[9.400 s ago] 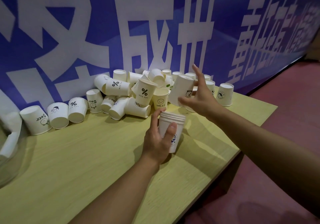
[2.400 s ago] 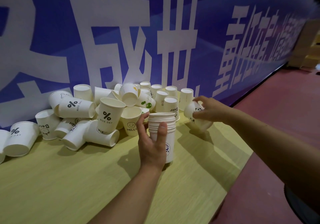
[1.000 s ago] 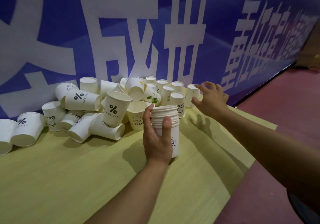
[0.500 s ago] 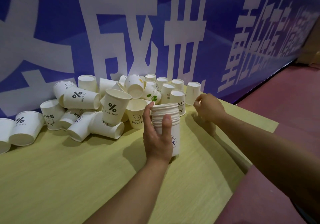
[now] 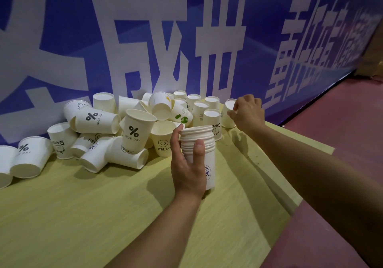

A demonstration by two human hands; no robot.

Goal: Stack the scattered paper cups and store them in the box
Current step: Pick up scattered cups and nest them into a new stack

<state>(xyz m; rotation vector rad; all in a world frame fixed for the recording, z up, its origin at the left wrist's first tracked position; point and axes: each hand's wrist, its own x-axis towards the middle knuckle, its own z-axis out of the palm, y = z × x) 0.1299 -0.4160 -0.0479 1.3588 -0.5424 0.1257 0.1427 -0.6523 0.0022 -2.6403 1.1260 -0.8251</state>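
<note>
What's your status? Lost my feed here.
Left hand grips cup stack upright on table. Right hand pinches inverted cup at pile's right end. Nothing blocking.

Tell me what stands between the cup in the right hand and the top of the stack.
Nothing visible. The right hand grips an upside-down cup at the pile's right end; open table lies between it and the stack held by the left hand.

Your pale wood-grain table (image 5: pixel 87 216) runs along a blue banner wall. At its 11 o'clock, loose paper cups (image 5: pixel 116 131) lie heaped, some upright, some tipped or upside down. At 9 o'clock two cups (image 5: pixel 24 158) lie on their sides at the edge of view. At 1 o'clock, upside-down cups (image 5: pixel 207 112) stand in a cluster by the wall.
</note>
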